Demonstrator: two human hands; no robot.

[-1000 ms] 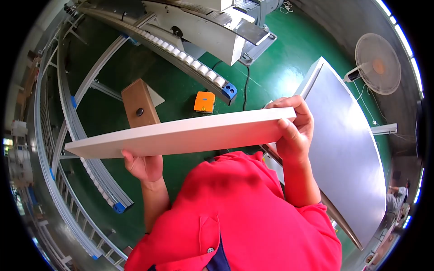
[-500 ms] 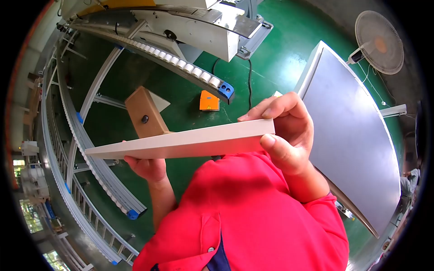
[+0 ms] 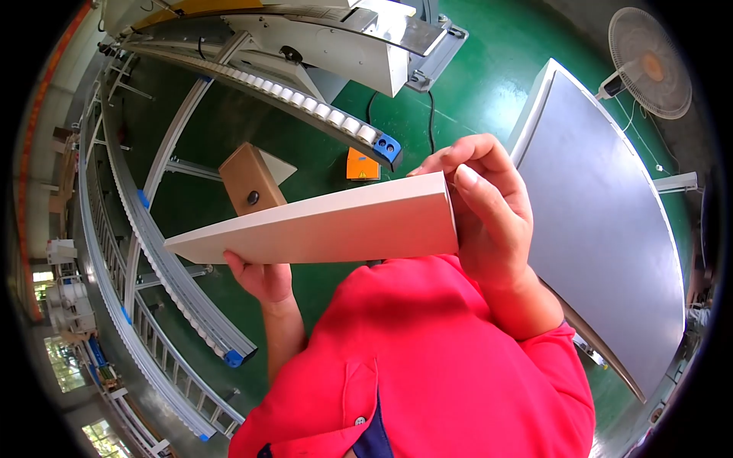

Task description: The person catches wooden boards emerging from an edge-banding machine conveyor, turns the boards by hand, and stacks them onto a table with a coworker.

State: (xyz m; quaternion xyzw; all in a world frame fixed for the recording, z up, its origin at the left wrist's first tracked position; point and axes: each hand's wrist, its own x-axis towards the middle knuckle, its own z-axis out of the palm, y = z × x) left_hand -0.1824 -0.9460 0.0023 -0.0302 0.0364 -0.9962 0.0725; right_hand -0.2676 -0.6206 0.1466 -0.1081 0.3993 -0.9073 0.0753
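Tilted further, the long white board (image 3: 336, 229) shows more face above the green floor (image 3: 481, 69); the right hand (image 3: 496, 221) curls loosely at its end, the left hand (image 3: 267, 281) grips its lower edge; steady support helps.

We count one left hand (image 3: 264, 281), one right hand (image 3: 496, 217), one white board (image 3: 328, 229), one red polo shirt (image 3: 450, 366), one shirt button (image 3: 360, 420), one electric fan (image 3: 650, 65), one orange box (image 3: 362, 165), one grey-topped table (image 3: 603, 206), one brown panel (image 3: 248, 179), one black knob (image 3: 253, 198) and at least three conveyor rails (image 3: 187, 286).
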